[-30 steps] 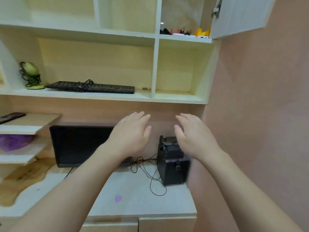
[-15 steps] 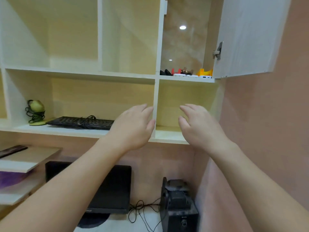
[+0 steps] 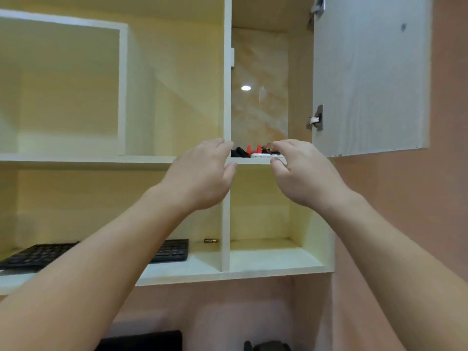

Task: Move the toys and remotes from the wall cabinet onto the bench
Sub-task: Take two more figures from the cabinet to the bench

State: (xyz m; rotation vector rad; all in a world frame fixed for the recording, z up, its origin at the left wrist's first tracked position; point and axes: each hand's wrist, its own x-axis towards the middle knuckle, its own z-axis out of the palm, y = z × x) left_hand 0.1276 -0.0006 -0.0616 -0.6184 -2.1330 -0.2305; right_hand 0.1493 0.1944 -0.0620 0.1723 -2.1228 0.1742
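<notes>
Red, black and white toys and remotes (image 3: 249,150) lie on the wall cabinet shelf (image 3: 250,161), none moved yet. Within the second I have raised both hands to that shelf. My left hand (image 3: 200,173) is open and empty beside the divider (image 3: 227,72). My right hand (image 3: 304,173) curves over the white remote (image 3: 260,155)'s end, grasp unconfirmed.

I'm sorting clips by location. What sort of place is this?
Probably a home study or desk nook: a black keyboard lies on a shelf of the built-in wall cabinet, its door open, and what looks like a monitor sits below.
</notes>
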